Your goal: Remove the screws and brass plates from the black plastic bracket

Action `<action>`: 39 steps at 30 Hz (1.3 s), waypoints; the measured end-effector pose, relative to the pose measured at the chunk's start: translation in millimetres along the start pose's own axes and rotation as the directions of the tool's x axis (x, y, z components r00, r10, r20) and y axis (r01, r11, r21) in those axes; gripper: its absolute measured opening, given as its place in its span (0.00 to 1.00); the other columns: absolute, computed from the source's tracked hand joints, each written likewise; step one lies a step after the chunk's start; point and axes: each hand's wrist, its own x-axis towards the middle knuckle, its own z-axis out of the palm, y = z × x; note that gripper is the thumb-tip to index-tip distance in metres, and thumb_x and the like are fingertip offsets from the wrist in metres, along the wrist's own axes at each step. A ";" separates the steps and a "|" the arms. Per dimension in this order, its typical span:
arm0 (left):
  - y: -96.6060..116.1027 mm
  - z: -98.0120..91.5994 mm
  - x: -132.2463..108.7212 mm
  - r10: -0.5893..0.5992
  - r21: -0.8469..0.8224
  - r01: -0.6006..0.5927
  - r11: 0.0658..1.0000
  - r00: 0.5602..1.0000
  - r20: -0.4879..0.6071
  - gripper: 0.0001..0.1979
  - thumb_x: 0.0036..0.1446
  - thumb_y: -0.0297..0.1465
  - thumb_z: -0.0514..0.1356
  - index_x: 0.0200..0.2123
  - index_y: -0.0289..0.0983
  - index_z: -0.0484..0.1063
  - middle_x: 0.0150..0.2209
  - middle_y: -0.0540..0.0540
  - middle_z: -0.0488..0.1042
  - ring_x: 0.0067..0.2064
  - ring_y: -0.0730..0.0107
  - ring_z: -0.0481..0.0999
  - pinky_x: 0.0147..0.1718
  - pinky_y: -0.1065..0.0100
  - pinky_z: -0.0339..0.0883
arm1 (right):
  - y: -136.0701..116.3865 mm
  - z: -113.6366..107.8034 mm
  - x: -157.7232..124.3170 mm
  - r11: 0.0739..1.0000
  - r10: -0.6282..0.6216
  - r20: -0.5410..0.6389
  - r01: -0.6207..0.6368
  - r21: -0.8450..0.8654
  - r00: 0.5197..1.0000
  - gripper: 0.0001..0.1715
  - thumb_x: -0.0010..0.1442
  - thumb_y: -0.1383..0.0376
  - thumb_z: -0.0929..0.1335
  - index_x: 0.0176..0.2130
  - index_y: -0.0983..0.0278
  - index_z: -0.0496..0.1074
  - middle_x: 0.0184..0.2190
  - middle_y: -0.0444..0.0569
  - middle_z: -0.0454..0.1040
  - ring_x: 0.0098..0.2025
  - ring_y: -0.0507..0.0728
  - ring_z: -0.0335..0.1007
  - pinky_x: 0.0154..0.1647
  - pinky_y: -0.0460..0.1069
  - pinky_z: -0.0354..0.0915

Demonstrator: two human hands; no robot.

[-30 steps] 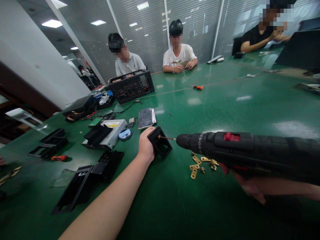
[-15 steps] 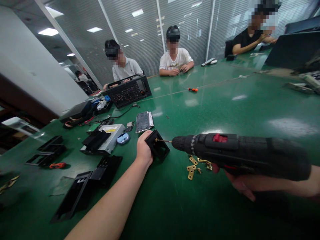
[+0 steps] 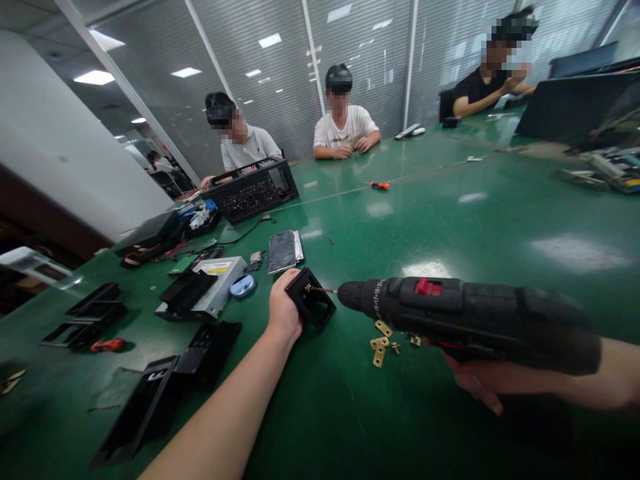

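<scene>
My left hand (image 3: 285, 308) is closed around the left side of a black plastic frame piece (image 3: 324, 308), held tilted above the table. Brass-coloured hardware (image 3: 309, 288) shows on the piece. In my right hand (image 3: 477, 383) is a black cordless drill (image 3: 475, 320) with a red switch on top, lying level and pointing left. Its thin bit (image 3: 325, 290) reaches the brass hardware on the black piece. Below the drill's chuck, several small brass plates (image 3: 379, 356) and a small screw (image 3: 395, 348) lie on the table. The drill's body hides part of my right hand.
Black plastic parts (image 3: 145, 407), a silver disc drive (image 3: 220, 287), a round blue object (image 3: 243, 286) and an orange tool (image 3: 108, 345) lie on the left of the green table (image 3: 415, 427). A black computer case (image 3: 257, 191) stands farther back. Several people sit across the table.
The whole view has shifted slightly, with things appearing a little lower and farther left. Both hands keep their holds, and the bit stays at the brass hardware.
</scene>
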 end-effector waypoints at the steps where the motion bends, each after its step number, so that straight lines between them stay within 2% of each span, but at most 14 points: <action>1: -0.1 0.2 0.0 -0.007 0.000 0.007 1.000 1.000 0.000 0.13 0.45 0.40 0.73 0.28 0.41 0.74 0.26 0.52 0.74 0.28 0.66 0.75 0.31 0.66 0.69 | -6.0 1.8 -1.2 0.999 0.031 -0.005 -0.031 0.019 1.000 0.25 0.71 0.43 0.76 0.40 0.60 0.78 0.27 0.43 0.76 0.27 0.55 0.75 0.28 0.50 0.70; 4: -0.1 0.6 -0.6 -0.018 -0.009 0.018 1.000 1.000 -0.010 0.14 0.45 0.40 0.73 0.29 0.41 0.74 0.25 0.53 0.73 0.27 0.67 0.74 0.30 0.66 0.69 | -32.6 8.1 -4.6 0.985 0.163 -0.042 -0.160 0.059 0.986 0.30 0.68 0.38 0.77 0.38 0.61 0.77 0.30 0.46 0.78 0.32 0.56 0.76 0.34 0.51 0.71; 7: 0.2 0.6 -1.2 -0.018 -0.010 0.018 1.000 1.000 -0.011 0.14 0.45 0.41 0.74 0.29 0.41 0.74 0.26 0.53 0.74 0.28 0.66 0.75 0.31 0.66 0.70 | -51.6 11.2 -5.3 0.961 0.271 -0.081 -0.264 0.088 0.959 0.31 0.63 0.38 0.81 0.36 0.61 0.77 0.30 0.44 0.77 0.34 0.56 0.75 0.38 0.51 0.71; 12: 1.6 1.4 -1.1 -0.017 -0.002 0.017 1.000 1.000 -0.002 0.13 0.43 0.40 0.73 0.28 0.40 0.75 0.25 0.52 0.73 0.28 0.67 0.74 0.30 0.66 0.68 | -47.0 7.8 -3.0 0.978 0.192 -0.006 -0.191 0.080 0.981 0.29 0.64 0.39 0.80 0.37 0.60 0.78 0.29 0.45 0.78 0.31 0.55 0.74 0.35 0.52 0.70; 16: 2.3 2.6 -1.4 -0.021 0.002 0.021 1.000 1.000 0.004 0.14 0.44 0.41 0.73 0.28 0.40 0.74 0.26 0.52 0.73 0.28 0.67 0.73 0.31 0.66 0.68 | -52.6 10.2 -5.1 0.968 0.245 -0.069 -0.239 0.079 0.967 0.28 0.65 0.40 0.80 0.37 0.61 0.77 0.30 0.44 0.78 0.34 0.56 0.76 0.38 0.52 0.70; 20: 2.3 3.2 -2.4 -0.021 -0.004 0.021 1.000 1.000 -0.010 0.14 0.46 0.41 0.73 0.28 0.41 0.74 0.26 0.52 0.73 0.28 0.67 0.74 0.31 0.66 0.68 | -56.2 9.9 -5.9 0.965 0.257 -0.041 -0.254 0.066 0.966 0.31 0.64 0.37 0.80 0.36 0.60 0.77 0.30 0.45 0.78 0.34 0.57 0.76 0.38 0.53 0.72; 25: 2.0 3.7 -1.8 -0.020 -0.009 0.020 1.000 1.000 -0.008 0.14 0.47 0.41 0.73 0.28 0.41 0.73 0.26 0.52 0.73 0.28 0.67 0.74 0.31 0.66 0.68 | -43.5 3.6 -4.3 0.985 0.172 0.010 -0.172 0.029 0.985 0.28 0.67 0.39 0.78 0.37 0.60 0.78 0.28 0.44 0.78 0.30 0.55 0.74 0.34 0.52 0.71; 31: 0.5 2.2 -0.8 -0.017 -0.005 0.017 1.000 1.000 -0.004 0.13 0.45 0.40 0.73 0.28 0.41 0.74 0.26 0.52 0.73 0.28 0.66 0.75 0.31 0.66 0.68 | -58.4 11.1 -6.3 0.955 0.294 -0.080 -0.289 0.071 0.952 0.32 0.62 0.37 0.81 0.36 0.60 0.78 0.30 0.44 0.78 0.34 0.56 0.76 0.39 0.53 0.71; 35: -0.4 1.1 -0.5 -0.018 -0.013 0.018 1.000 1.000 -0.019 0.14 0.46 0.40 0.73 0.29 0.41 0.74 0.26 0.52 0.74 0.28 0.66 0.75 0.31 0.66 0.69 | -60.9 12.6 -8.0 0.965 0.261 -0.085 -0.257 0.051 0.962 0.29 0.63 0.39 0.81 0.35 0.60 0.78 0.29 0.44 0.79 0.33 0.57 0.77 0.39 0.53 0.73; 39: -1.1 1.6 0.0 -0.016 -0.014 0.016 1.000 1.000 -0.015 0.13 0.46 0.40 0.73 0.29 0.41 0.74 0.26 0.52 0.73 0.28 0.66 0.74 0.31 0.66 0.68 | -58.1 12.5 -9.8 0.971 0.230 -0.126 -0.219 0.093 0.965 0.25 0.64 0.42 0.82 0.39 0.59 0.80 0.29 0.44 0.80 0.32 0.56 0.78 0.38 0.53 0.75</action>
